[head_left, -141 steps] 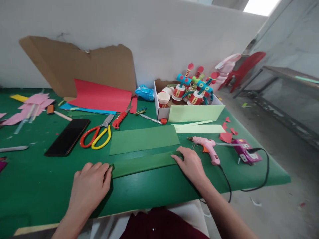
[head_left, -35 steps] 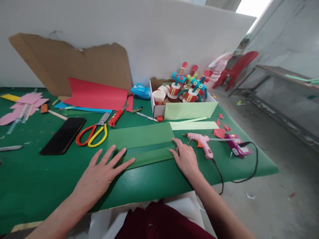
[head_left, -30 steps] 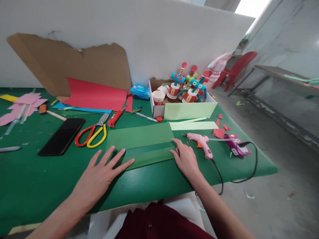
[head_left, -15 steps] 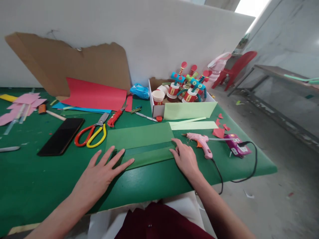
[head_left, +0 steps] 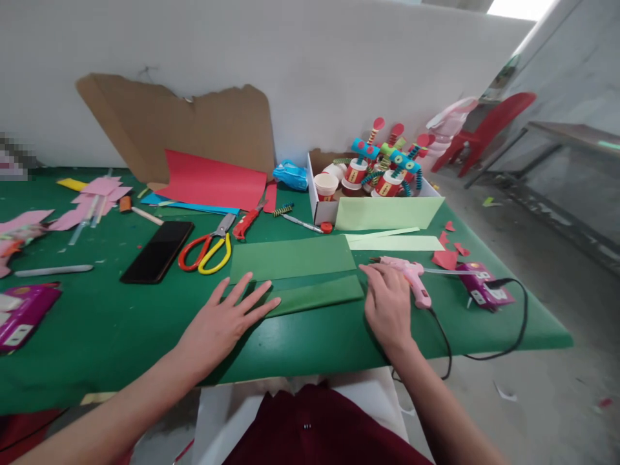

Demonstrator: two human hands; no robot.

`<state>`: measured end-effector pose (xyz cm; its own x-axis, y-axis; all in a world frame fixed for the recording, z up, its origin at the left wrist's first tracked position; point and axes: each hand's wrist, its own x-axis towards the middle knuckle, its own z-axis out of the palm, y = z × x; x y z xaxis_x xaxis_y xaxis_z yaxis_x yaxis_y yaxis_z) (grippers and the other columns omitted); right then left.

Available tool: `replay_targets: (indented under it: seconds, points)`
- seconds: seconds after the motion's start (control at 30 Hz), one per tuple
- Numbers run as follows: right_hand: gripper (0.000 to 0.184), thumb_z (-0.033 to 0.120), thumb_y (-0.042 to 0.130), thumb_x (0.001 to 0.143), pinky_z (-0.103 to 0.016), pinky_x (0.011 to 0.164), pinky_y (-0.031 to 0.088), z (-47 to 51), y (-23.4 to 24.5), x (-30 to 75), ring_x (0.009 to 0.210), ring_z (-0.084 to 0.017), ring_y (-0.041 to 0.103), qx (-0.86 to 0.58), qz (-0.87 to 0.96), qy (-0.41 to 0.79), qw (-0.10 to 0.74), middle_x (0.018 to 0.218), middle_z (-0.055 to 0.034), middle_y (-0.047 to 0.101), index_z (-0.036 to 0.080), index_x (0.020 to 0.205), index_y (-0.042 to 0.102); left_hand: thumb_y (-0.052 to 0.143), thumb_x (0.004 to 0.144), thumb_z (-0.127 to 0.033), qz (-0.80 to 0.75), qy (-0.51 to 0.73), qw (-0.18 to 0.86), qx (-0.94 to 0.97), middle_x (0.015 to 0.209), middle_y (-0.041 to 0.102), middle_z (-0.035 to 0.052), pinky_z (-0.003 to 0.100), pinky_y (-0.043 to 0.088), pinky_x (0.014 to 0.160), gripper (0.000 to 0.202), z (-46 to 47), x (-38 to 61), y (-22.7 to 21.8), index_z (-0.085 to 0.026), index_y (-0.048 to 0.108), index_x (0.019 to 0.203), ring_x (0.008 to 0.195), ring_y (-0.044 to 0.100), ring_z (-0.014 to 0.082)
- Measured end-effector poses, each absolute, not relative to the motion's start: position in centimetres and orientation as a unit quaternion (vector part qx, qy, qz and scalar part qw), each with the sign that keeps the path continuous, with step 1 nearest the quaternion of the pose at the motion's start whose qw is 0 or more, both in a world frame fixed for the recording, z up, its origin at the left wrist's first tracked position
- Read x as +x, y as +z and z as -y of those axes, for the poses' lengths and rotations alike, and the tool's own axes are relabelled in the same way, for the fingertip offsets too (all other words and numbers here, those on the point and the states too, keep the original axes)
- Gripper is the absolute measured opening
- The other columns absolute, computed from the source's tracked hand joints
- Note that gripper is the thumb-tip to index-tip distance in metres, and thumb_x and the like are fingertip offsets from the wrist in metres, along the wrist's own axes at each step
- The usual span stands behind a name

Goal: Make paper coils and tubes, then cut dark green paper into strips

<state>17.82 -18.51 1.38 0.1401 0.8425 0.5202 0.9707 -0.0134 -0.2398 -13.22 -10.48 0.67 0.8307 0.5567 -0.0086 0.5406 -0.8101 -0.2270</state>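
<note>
My left hand (head_left: 227, 320) lies with its fingers spread over the left end of a narrow folded strip of green paper (head_left: 317, 294), holding nothing. Behind that strip, a wider green paper piece (head_left: 295, 257) lies flat. My right hand (head_left: 389, 303) rests just past the strip's right end, its fingers extended and loosely bent, with no object visible in them. Right beside it is a pink hot glue gun (head_left: 416, 281), partly covered by the hand, with a glue stick in its back.
Scissors (head_left: 206, 248), a red-handled cutter (head_left: 246, 225) and a phone (head_left: 157, 252) lie left of the paper. Behind stands a box (head_left: 317, 210) of paper-cup figures. Pale green strips (head_left: 397, 243), red scraps (head_left: 444, 259) and a purple box (head_left: 479, 284) with a cable are at right.
My right hand has come off the strip's right end and shifted right, towards the glue gun. The left hand stays on the paper. The view has turned left, showing another purple box.
</note>
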Motion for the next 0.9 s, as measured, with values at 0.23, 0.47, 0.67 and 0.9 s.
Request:
replay_targets:
  seconds: [0.23,0.47,0.67,0.9]
  points:
    - [0.056,0.043,0.040,0.096,-0.048,0.118,0.023,19.4,2.4,10.3,0.141,-0.026,0.031,-0.457,0.866,0.001,0.204,0.145,-0.0108,0.049,0.012,0.143,0.042,0.044,0.089,-0.016,0.288,0.014,0.110,-0.951,0.153,0.037,-0.0035,0.053,0.029,0.108,0.062,10.6,-13.4,0.4,-0.046,0.037,0.143,0.141,0.033,0.0289]
    - [0.081,0.064,0.032,0.092,-0.048,0.121,0.010,19.9,1.8,9.0,0.147,-0.027,0.017,-0.473,0.869,0.119,0.086,0.158,-0.0127,0.024,0.008,0.151,0.024,0.044,0.086,-0.014,0.282,-0.005,0.110,-0.953,0.152,0.040,-0.0027,0.054,0.031,0.107,0.064,10.4,-13.5,-0.1,-0.045,0.039,0.142,0.138,0.036,0.0300]
    - [0.078,0.063,0.033,0.093,-0.049,0.121,0.010,20.3,1.9,10.1,0.146,-0.027,0.019,-0.487,0.858,0.140,0.087,0.157,-0.0111,0.027,0.010,0.150,0.026,0.041,0.086,-0.011,0.291,-0.003,0.102,-0.951,0.152,0.039,-0.0052,0.053,0.031,0.107,0.070,10.4,-13.6,0.0,-0.049,0.032,0.143,0.139,0.035,0.0291]
    - [0.073,0.061,0.036,0.093,-0.051,0.120,0.008,20.1,1.9,13.0,0.147,-0.027,0.018,-0.491,0.854,0.153,0.079,0.156,-0.0085,0.030,0.016,0.151,0.028,0.041,0.087,-0.011,0.289,0.005,0.094,-0.953,0.153,0.038,-0.0051,0.054,0.031,0.106,0.071,10.4,-13.7,0.0,-0.051,0.026,0.144,0.139,0.036,0.0293]
